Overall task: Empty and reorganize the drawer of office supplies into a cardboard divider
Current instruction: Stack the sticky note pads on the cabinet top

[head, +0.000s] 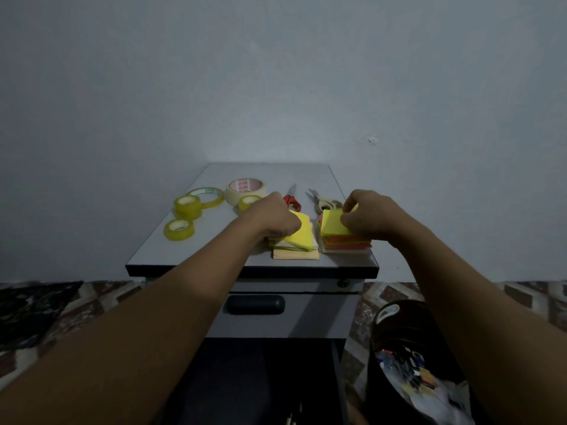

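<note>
On the grey cabinet top (214, 179) my left hand (274, 214) grips a tilted yellow pad of sticky notes (299, 236), which lies over a beige pad (296, 255). My right hand (366, 216) pinches the yellow top of a second stack of sticky notes (334, 230) with orange and yellow layers. Behind the hands lie red-handled scissors (291, 199) and grey-handled scissors (322, 201). The shut drawer with its dark handle (254, 304) sits below the top. No cardboard divider is in view.
Several yellow tape rolls (187, 205) and a beige masking tape roll (245, 188) stand on the left of the top. A dark bin (408, 348) with mixed scraps stands on the floor at the right. A wall rises right behind the cabinet.
</note>
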Tool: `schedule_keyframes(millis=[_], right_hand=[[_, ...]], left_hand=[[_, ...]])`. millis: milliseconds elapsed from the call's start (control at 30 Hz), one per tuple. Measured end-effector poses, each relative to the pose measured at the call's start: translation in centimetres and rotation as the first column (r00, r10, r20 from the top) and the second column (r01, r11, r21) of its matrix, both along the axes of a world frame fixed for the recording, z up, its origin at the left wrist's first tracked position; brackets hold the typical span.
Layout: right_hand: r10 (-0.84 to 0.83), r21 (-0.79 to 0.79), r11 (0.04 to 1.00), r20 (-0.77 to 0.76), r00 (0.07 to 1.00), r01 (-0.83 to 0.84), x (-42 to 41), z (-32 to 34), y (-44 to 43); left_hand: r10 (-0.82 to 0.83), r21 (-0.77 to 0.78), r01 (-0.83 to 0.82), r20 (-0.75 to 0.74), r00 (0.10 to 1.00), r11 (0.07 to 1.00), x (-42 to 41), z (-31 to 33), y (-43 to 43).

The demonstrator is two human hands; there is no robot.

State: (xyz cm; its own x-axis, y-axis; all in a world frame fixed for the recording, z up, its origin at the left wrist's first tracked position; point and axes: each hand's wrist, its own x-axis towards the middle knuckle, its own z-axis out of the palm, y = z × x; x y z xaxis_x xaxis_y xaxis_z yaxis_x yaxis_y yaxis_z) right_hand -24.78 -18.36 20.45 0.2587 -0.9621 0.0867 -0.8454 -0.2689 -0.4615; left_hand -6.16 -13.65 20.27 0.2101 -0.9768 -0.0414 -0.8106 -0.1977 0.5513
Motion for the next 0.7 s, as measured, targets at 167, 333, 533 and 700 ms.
schedule_keyframes(millis=[167, 333, 533, 700], right_hand=[[0.046, 0.036, 0.998, 0.077, 0.996, -0.049, -0.6, -0.6, 0.2], [0.042, 0.003, 0.999, 0.131, 0.991, -0.042, -1.1, -1.3, 0.4], [0.007, -0.151, 0.988, 0.184, 0.983, 0.021, -1.1, -1.6, 1.7], [0.072, -0.266, 0.964, 0.264, 0.962, 0.001, -1.4, -1.5, 3.9]], left_hand=[[0.011, -0.037, -0.011, 0.003, 1.000, 0.999, -0.2, 0.8, 0.3], [0.031, -0.068, -0.038, -0.097, 0.995, 0.997, 0.1, 0.6, 0.9], [0.021, -0.209, -0.045, -0.116, 0.993, 0.977, 0.5, 0.5, 2.9], [-0.170, -0.346, 0.090, -0.208, 0.963, 0.934, 2.0, 0.5, 6.8]])
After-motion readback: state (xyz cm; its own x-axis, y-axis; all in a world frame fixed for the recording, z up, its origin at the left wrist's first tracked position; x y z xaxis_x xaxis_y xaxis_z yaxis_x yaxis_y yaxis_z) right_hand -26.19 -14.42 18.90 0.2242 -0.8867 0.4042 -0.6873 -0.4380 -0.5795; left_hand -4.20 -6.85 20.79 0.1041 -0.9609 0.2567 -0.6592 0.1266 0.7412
